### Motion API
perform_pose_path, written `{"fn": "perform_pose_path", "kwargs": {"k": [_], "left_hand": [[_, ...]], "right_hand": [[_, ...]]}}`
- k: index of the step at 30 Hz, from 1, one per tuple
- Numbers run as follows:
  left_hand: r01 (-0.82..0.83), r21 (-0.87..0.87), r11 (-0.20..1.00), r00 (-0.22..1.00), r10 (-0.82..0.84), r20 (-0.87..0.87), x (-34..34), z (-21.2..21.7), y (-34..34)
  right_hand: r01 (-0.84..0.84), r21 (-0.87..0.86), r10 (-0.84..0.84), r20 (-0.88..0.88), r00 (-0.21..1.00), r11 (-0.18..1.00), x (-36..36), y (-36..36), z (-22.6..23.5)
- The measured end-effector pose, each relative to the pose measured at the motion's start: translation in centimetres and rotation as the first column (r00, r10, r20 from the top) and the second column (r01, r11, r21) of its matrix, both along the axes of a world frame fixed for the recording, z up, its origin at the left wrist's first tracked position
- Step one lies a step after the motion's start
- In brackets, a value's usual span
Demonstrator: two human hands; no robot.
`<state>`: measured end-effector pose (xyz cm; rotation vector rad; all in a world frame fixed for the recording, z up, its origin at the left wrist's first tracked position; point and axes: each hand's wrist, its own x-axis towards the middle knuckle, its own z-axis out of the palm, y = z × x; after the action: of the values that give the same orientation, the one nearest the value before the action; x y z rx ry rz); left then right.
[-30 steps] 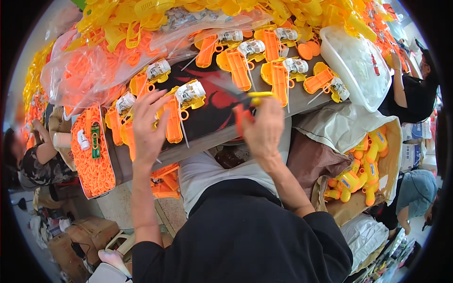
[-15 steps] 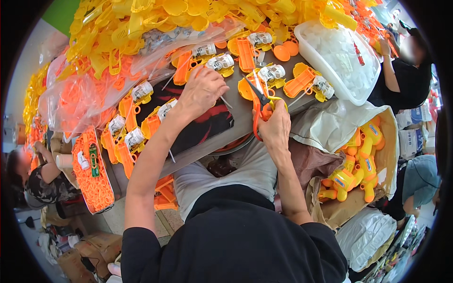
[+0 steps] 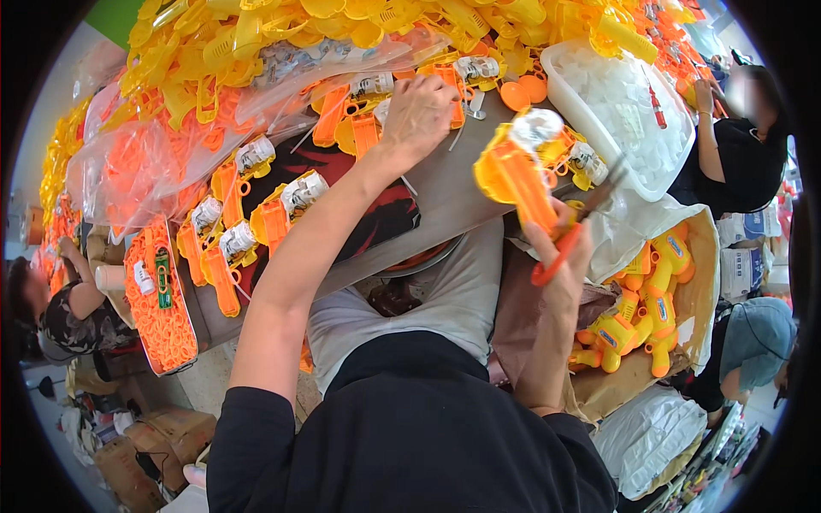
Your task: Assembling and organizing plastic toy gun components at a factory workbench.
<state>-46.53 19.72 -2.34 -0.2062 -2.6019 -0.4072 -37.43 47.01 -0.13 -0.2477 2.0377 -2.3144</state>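
My right hand (image 3: 564, 261) is closed round scissors (image 3: 556, 256) with orange and yellow handles; their blades are blurred. The same fingers grip the orange end of a yellow-and-orange plastic toy part (image 3: 517, 175), lifted off the table, with a white printed cylinder in it. My left hand (image 3: 419, 115) reaches over the far side of the table, its fingers curled together beside another orange toy part (image 3: 448, 79). Whatever those fingertips hold is hidden. A thin white strip (image 3: 457, 137) lies just below them. More such toy parts (image 3: 295, 201) are laid out left of my left forearm.
Yellow plastic parts (image 3: 342, 26) are heaped at the back. A white tub (image 3: 616, 111) of translucent pieces stands at the right, above a sack of orange-yellow toys (image 3: 641, 316). At left is a box of orange rings (image 3: 162, 325). Other people sit at both sides.
The right hand has moved right and toward me, lifting a toy part from the table along with the scissors. The left hand has moved right and farther away.
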Motion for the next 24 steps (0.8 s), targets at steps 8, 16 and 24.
{"fn": "perform_pose_path", "kwargs": {"k": [8,16,24], "left_hand": [[-0.177,-0.233,0.956,0.984,0.179,-0.011,-0.1,-1.8,3.6],[-0.182,-0.219,0.958,0.974,0.207,0.095,-0.3,-1.2,3.5],[-0.290,-0.147,0.946,0.946,0.307,0.107,-5.3,-1.3,2.1]], "right_hand": [[0.156,0.179,-0.140,-0.098,0.985,0.971,-3.5,0.5,-1.7],[0.118,0.261,-0.089,-0.121,0.989,0.958,-7.5,-1.3,-2.5],[0.116,0.193,-0.106,-0.061,0.993,0.974,-3.3,1.0,-1.4]]}}
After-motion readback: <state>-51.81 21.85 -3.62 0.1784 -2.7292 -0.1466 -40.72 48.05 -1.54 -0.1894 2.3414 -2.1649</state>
